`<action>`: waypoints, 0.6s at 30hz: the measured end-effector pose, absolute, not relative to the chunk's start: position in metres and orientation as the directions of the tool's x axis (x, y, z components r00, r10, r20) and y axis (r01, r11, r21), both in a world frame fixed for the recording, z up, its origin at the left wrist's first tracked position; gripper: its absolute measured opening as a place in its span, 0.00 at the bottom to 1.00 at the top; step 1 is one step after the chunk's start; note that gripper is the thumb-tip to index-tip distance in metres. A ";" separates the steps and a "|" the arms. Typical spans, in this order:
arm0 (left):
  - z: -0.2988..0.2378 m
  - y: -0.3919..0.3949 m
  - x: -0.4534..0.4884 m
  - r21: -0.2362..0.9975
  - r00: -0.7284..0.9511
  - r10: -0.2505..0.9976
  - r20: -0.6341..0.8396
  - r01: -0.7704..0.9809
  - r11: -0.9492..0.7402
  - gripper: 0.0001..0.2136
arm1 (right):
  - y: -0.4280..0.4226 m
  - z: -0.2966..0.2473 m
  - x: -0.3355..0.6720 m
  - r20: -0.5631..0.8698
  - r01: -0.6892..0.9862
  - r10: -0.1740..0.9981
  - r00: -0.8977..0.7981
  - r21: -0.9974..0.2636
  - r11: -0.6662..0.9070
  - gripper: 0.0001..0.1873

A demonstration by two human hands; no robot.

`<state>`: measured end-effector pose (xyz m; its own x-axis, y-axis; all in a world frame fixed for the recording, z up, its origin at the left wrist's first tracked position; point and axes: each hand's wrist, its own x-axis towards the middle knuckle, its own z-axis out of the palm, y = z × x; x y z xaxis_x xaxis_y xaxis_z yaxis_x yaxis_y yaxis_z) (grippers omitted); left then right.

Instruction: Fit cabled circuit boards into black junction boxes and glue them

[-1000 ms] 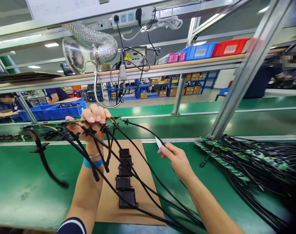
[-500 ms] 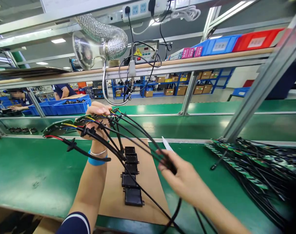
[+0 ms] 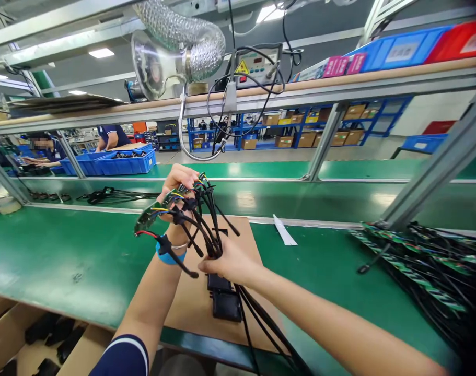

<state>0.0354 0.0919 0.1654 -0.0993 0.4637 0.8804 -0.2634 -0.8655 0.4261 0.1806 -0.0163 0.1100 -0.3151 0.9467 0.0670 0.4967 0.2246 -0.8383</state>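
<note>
- Left hand [image 3: 177,184], centre of the frame, is raised above the bench and clamped on the upper ends of a bundle of black cables [image 3: 206,224] with small green circuit boards [image 3: 151,215] fanning out to its left.
- Right hand [image 3: 227,262], just below and right of the left, is closed around the same cables, gathering them into one strand; the loose lengths trail down past the lower edge of the frame.
- Brown cardboard sheet [image 3: 190,303] lies on the green bench [image 3: 65,256] directly under both hands; black housings [image 3: 224,300] rest on it, partly hidden by the right hand.
- White strip [image 3: 283,231] lies on the bench right of the cardboard, well apart from the hands.
- Pile of further cables with green boards [image 3: 426,271] fills the right side of the bench.
- Bare green surface extends left of the cardboard to the near bench edge; an open carton [image 3: 10,334] sits below that edge at lower left.
- Slanted aluminium post [image 3: 437,167] bounds the area at right.
</note>
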 end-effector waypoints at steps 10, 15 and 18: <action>0.136 0.093 0.022 0.301 -0.256 0.504 0.825 -0.555 -0.775 0.21 | -0.028 0.202 0.222 0.342 0.902 0.922 -0.184 -0.314 0.297 0.17; 0.102 0.082 0.056 0.593 0.173 0.734 0.657 -0.720 -0.360 0.26 | -0.015 0.262 0.184 0.291 0.949 0.906 -0.306 0.025 0.313 0.19; 0.077 0.070 0.065 0.704 0.406 0.747 0.527 -0.700 -0.116 0.33 | 0.001 0.276 0.182 0.228 0.944 0.918 -0.325 0.132 0.302 0.18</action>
